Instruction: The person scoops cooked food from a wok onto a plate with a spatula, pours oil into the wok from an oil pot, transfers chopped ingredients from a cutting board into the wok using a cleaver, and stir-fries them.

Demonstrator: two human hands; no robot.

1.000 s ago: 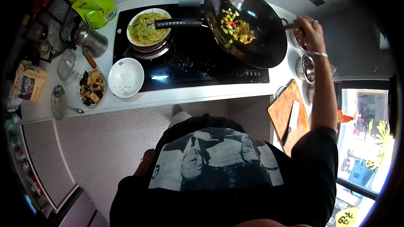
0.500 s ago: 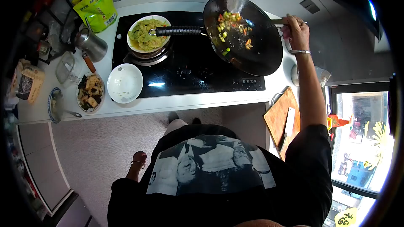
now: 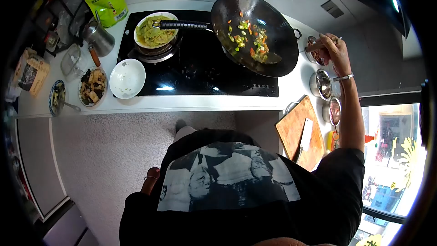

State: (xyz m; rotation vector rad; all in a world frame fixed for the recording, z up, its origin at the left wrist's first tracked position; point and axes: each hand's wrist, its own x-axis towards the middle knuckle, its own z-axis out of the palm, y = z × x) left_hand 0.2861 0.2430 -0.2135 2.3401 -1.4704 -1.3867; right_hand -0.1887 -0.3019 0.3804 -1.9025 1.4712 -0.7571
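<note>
My right hand (image 3: 336, 54), with a bracelet at the wrist, is closed around a long-handled utensil (image 3: 314, 47). Its far end is over a small metal bowl (image 3: 311, 56) of reddish food right of the stove; the tip is hard to make out. To the hand's left a black wok (image 3: 277, 32) sits tilted on the stove, chopped green and orange-red peppers (image 3: 259, 48) inside it. The wok's black handle (image 3: 182, 25) points left, above a plate of greenish food (image 3: 154, 34). My left hand (image 3: 153, 173) hangs low beside my body, fingers curled, partly hidden by my shirt.
Two more metal bowls (image 3: 323, 84) stand near my right forearm. A cleaver (image 3: 306, 134) lies on a wooden cutting board (image 3: 284, 125). Left of the stove are a white bowl (image 3: 127, 79), a plate of food (image 3: 93, 89), a metal pitcher (image 3: 101, 40) and a green pouch (image 3: 108, 7).
My right hand has moved right and down, away from the wok, to the small bowl with the utensil. The peppers have shifted in the wok. My left hand is closer to my body.
</note>
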